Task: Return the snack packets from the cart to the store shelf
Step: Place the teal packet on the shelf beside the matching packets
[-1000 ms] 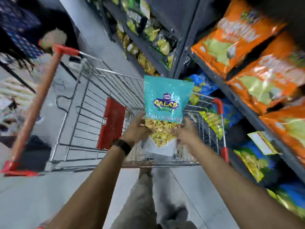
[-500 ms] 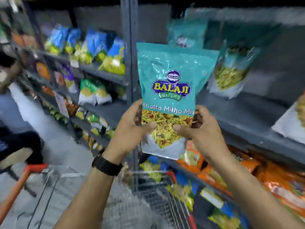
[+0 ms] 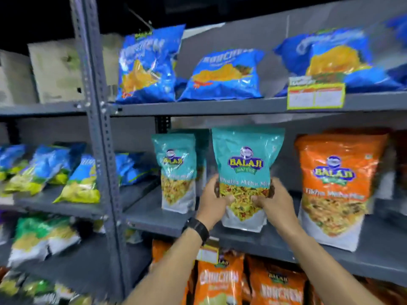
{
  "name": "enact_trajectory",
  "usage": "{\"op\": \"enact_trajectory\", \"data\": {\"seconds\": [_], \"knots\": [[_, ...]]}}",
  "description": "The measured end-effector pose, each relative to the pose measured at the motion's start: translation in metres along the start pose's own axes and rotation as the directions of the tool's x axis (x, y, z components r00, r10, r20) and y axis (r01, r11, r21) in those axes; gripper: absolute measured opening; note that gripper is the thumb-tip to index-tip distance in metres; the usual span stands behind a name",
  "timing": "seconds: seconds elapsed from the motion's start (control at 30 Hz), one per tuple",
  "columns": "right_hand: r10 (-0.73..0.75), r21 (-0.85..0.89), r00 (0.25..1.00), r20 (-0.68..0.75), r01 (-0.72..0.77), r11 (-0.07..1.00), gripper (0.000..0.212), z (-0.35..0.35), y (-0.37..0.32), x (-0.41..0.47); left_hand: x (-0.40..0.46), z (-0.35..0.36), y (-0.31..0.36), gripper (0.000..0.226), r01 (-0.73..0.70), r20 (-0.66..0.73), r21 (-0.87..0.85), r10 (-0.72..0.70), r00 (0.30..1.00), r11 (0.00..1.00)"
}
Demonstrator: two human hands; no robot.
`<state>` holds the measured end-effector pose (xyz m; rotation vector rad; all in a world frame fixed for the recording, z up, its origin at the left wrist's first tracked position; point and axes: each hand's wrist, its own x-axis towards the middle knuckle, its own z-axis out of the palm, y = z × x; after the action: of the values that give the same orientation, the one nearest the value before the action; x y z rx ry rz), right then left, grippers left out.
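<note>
While it stands upright over the grey middle shelf [image 3: 154, 219], the teal Balaji Khatta Mitha Mix packet [image 3: 246, 164] is clasped low down by both hands: left hand [image 3: 214, 201] and right hand [image 3: 276, 202] closed round its sides. Left of the left hand stands a matching teal packet [image 3: 176, 172]; right of the right hand, an orange Balaji packet [image 3: 337, 186].

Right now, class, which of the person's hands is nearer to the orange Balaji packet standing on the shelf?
Right. The right hand holds the teal Balaji packet on the side facing the orange Balaji packet; the left hand holds the far side.
</note>
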<state>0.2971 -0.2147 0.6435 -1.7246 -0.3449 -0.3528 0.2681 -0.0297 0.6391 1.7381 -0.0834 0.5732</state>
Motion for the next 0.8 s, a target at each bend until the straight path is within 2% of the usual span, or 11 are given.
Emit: {"op": "enact_trajectory", "data": {"seconds": [0.13,0.23,0.3,0.33,0.37,0.4,0.43,0.5,0.57,0.63,0.8], "knots": [[0.013,-0.065,0.998,-0.057,-0.017,0.998,0.052,-0.008,0.027,-0.002,0.002,0.025,-0.028,0.072,0.068,0.061,-0.033,-0.066,0.996,0.997],[-0.045,-0.173,0.995,-0.088,0.029,0.985,0.067,-0.007,0.027,-0.012,-0.009,0.016,-0.022,0.072,0.038,0.004,0.036,-0.039,0.999,0.999],[-0.110,-0.321,0.979,-0.169,0.051,0.946,0.091,-0.002,0.024,-0.027,-0.013,-0.007,-0.019,0.065,-0.033,-0.240,0.168,0.073,0.968,0.985],[-0.149,-0.394,0.969,-0.196,0.062,0.917,0.103,0.002,0.021,-0.037,-0.012,-0.023,-0.019,0.066,-0.034,-0.388,0.244,0.129,0.912,0.969],[-0.196,-0.457,0.960,-0.200,0.086,0.885,0.114,0.009,0.019,-0.047,-0.008,-0.041,-0.022,0.075,-0.001,-0.500,0.294,0.154,0.852,0.956],[-0.241,-0.514,0.951,-0.192,0.111,0.851,0.124,0.018,0.019,-0.054,-0.003,-0.059,-0.025,0.092,0.071,-0.558,0.298,0.114,0.822,0.952],[-0.263,-0.551,0.948,-0.180,0.125,0.825,0.134,0.027,0.022,-0.059,0.004,-0.075,-0.029,0.113,0.155,-0.561,0.280,0.030,0.827,0.947],[-0.204,-0.583,0.964,-0.170,0.068,0.809,0.154,0.046,0.028,-0.058,0.019,-0.102,-0.043,0.151,0.277,-0.477,0.300,-0.108,0.872,0.913],[-0.099,-0.580,0.981,-0.164,-0.014,0.814,0.164,0.058,0.028,-0.048,0.031,-0.118,-0.056,0.171,0.298,-0.370,0.337,-0.165,0.914,0.893],[-0.077,-0.572,0.978,-0.193,-0.048,0.819,0.167,0.068,0.026,-0.035,0.039,-0.124,-0.071,0.175,0.257,-0.286,0.292,-0.172,0.943,0.921],[-0.049,-0.565,0.975,-0.214,-0.083,0.821,0.162,0.094,0.024,-0.018,0.037,-0.122,-0.077,0.160,0.195,-0.294,0.367,-0.085,0.952,0.910]]}}
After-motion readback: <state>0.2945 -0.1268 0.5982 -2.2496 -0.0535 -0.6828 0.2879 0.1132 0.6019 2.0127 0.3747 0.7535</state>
